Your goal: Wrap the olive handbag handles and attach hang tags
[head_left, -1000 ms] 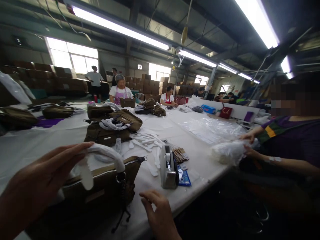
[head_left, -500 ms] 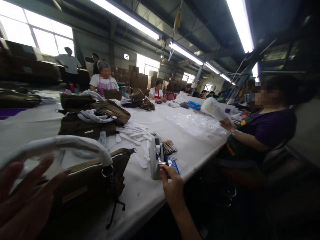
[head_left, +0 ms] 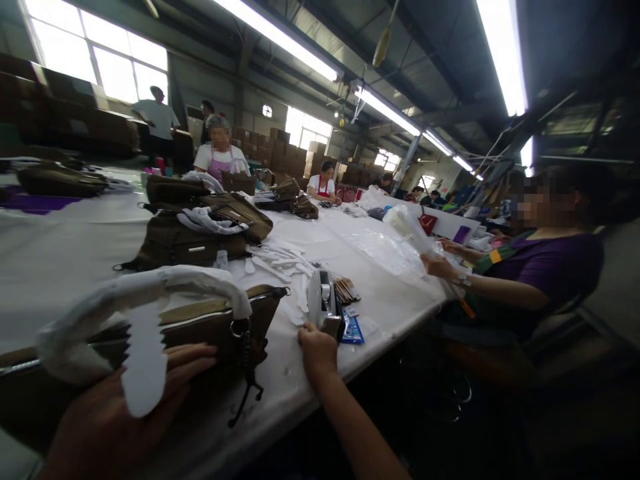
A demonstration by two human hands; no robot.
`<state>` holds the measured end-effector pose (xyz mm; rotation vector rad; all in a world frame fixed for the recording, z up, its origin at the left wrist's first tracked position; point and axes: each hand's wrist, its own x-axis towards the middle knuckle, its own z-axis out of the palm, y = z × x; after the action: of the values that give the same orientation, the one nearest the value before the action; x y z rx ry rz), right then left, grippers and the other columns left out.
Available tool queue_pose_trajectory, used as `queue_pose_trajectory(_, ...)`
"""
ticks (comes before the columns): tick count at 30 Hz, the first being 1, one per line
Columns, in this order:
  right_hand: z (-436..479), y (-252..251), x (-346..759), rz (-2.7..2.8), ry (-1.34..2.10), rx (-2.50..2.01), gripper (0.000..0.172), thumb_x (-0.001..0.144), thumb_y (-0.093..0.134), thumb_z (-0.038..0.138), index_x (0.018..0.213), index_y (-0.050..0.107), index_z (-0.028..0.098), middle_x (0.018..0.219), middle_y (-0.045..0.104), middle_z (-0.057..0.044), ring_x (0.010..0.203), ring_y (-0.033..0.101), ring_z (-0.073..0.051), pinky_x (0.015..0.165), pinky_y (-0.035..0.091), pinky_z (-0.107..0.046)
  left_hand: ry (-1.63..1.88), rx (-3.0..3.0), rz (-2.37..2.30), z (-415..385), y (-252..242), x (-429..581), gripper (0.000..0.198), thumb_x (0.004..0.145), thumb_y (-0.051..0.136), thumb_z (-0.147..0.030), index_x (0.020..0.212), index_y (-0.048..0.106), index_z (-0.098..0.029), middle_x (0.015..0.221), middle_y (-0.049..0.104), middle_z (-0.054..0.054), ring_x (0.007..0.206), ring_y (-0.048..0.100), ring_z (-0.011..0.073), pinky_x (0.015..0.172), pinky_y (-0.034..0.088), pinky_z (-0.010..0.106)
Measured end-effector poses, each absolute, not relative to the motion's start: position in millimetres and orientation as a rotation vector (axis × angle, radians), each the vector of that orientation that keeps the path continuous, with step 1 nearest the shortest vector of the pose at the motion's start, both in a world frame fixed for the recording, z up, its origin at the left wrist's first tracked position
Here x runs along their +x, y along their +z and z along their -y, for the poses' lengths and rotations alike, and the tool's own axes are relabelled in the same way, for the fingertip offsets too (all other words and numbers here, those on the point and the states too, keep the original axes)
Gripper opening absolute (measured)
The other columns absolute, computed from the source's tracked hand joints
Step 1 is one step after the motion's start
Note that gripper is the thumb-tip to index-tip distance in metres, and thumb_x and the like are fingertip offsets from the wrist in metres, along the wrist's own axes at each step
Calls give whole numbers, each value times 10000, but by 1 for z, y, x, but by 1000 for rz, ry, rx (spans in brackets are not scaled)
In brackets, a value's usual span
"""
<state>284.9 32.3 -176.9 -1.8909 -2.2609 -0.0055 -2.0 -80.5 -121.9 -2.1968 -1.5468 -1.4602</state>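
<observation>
On a dial with twelve at the top of the view, an olive-brown fabric handbag with a silvery zip (head_left: 207, 337) sits at eight o'clock on the white-covered desk (head_left: 385, 307). Its arched handle wrapped in white paper (head_left: 185, 277) stands up. From this handle hangs a flat white strip with toothed edges (head_left: 145, 360).

The left hand (head_left: 113, 413) lies outstretched against the bag's front, its fingers loose and pointing toward two o'clock; the strip passes in front of them. Whether strip and fingers touch cannot be told.

The right hand (head_left: 319, 350), at six o'clock, has its fingers curled at the near end of a grey tape dispenser (head_left: 321, 300); whether they pinch anything cannot be seen. From the dispenser, loose white strips (head_left: 280, 260) lie scattered toward ten o'clock, a bundle of thin brown pieces (head_left: 345, 291) toward two, and a blue packet (head_left: 353, 331) toward four.

More olive-brown bags (head_left: 190, 233) are piled at nine o'clock. At three, a co-worker in a purple top (head_left: 560, 273) handles clear plastic (head_left: 407, 227).
</observation>
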Motion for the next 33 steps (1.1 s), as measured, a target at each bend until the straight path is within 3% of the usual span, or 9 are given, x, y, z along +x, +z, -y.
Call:
queue_pose_trajectory(9, -34, -192, 302, 2336, 5, -1471, 260, 903, 603, 62, 1034, 757, 226, 1243, 757, -59, 1059, 749, -254, 844, 574, -277, -1366, -2276, 1405, 72, -126, -15, 279, 971, 589, -400, 1204, 738, -370, 1257, 766, -63, 1060, 759, 163, 1003, 565, 243)
queue_pose_trajectory(12, -30, -196, 302, 2216, 44, -1328, 279, 911, 567, 49, 1006, 751, 235, 1200, 772, -52, 1051, 752, -236, 877, 572, -275, -1531, -2348, 1414, 74, -120, -10, 245, 965, 617, -419, 1149, 765, -355, 1210, 786, -50, 1066, 762, 168, 1002, 571, 243)
queue_pose_trajectory(15, -7, -184, 290, 2094, 94, -1177, 276, 986, 472, 89, 991, 715, 219, 1073, 779, -73, 987, 750, -196, 879, 567, -266, -1784, -2422, 1729, 81, -103, 4, 263, 927, 650, -528, 1038, 801, -344, 1050, 826, -39, 937, 791, 194, 847, 632, 237)
queue_pose_trajectory(19, 52, -147, 258, 1799, 554, -777, 213, 1054, 473, 182, 1003, 671, 240, 884, 759, -49, 825, 732, -170, 783, 573, -280, -1844, -2662, 2105, 88, -90, 20, 384, 911, 644, -554, 1207, 748, -332, 778, 790, -32, 580, 709, 146, 537, 584, 184)
queue_pose_trajectory(22, 84, -119, 241, 1334, 1031, -582, 182, 1061, 550, 320, 948, 674, 247, 767, 750, -30, 679, 720, -170, 664, 569, -286, -1678, -3010, 2118, 89, -92, 27, 489, 869, 731, -471, 1342, 673, -363, 844, 789, -28, 625, 715, 137, 614, 594, 187)
queue_pose_trajectory(24, 87, -107, 241, 1039, 1243, -544, 178, 1018, 634, 388, 916, 662, 244, 720, 718, -3, 626, 701, -149, 608, 550, -254, -1662, -3151, 2151, 90, -95, 32, 362, 866, 725, -477, 1203, 754, -349, 887, 798, -13, 589, 709, 119, 578, 569, 167)
queue_pose_trajectory(27, 71, -107, 258, 796, 1396, -608, 184, 934, 758, 388, 927, 659, 234, 760, 696, 17, 651, 689, -114, 602, 537, -202, -1588, -3121, 2300, 91, -96, 36, 286, 900, 635, -523, 956, 811, -304, 711, 764, -26, 418, 586, 78, 394, 412, 125)
queue_pose_trajectory(30, 58, -122, 277, 774, 1296, -790, 225, 911, 783, 384, 1026, 666, 231, 925, 725, -24, 698, 684, -110, 609, 548, -193, -1415, -2949, 2249, 92, -94, 36, 284, 905, 616, -496, 835, 804, -295, 645, 738, -41, 549, 661, 121, 525, 481, 154)
queue_pose_trajectory(33, 62, -136, 283, 968, 819, -939, 351, 962, 714, 327, 1295, 604, 299, 1304, 671, -99, 664, 643, -93, 559, 546, -204, -1254, -2865, 2188, 91, -91, 38, 300, 927, 604, -473, 781, 789, -288, 649, 735, -58, 668, 708, 134, 691, 503, 172)
